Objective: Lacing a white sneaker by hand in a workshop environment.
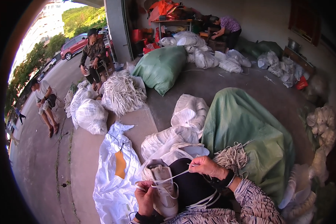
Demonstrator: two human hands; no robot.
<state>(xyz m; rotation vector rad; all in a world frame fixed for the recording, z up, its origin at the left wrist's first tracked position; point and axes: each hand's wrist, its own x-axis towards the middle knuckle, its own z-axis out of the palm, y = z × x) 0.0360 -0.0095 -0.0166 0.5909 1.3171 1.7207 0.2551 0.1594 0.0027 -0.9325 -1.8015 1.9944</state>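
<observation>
A pale sneaker (pixel 164 201) sits on my lap, toe end toward me, against dark cloth (pixel 190 183). My left hand (pixel 145 197), beside the shoe, is closed on a white shoelace (pixel 178 174). My right hand (pixel 208 167), raised to the right of the shoe, pinches another stretch of the lace. Between the two hands the lace runs taut across the shoe's opening, and a loop hangs over its side. More white lace (pixel 205 203) lies on my lap at the right.
Close on my right stands a large green sack (pixel 246 127) with a bundle of laces (pixel 232 156) on it. White bags (pixel 190 112) sit ahead; a white plastic sheet (pixel 114 183) lies left. Two people (pixel 93 52) sit outside, and another person (pixel 229 28) bends at the back.
</observation>
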